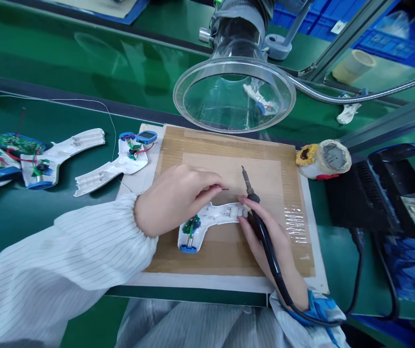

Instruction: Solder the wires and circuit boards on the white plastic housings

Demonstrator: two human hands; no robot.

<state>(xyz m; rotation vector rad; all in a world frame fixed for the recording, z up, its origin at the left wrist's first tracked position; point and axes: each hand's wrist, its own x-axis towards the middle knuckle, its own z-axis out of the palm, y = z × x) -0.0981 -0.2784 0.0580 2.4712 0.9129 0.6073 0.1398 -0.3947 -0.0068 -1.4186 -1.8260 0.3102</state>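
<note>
"Clock centred on the cardboard pad point(294, 261): what about 9 to 10 o'clock?"

"2 opened shells point(73, 143), then a 3rd shell point(118, 168) with a blue-rimmed display point(146, 137), red-wired."

"And the left hand point(174, 198)?"

"Pinching a thin red wire point(225, 189), tip towards 3 o'clock."

"How far along, the white workpiece point(222, 214)?"

"Lying open just below centre, blue end towards 7 o'clock. Done: green board point(192, 224) inside. Probably left: joining the wire, closing up. No joint visible."

"Right hand point(273, 234)?"

"Wrapped around a soldering iron point(265, 238), tip towards 11 o'clock, off the workpiece; also at its 3 o'clock end, probably touching."

"At 2 o'clock?"

"White jar point(333, 162), yellow sponge point(306, 154)."
</note>
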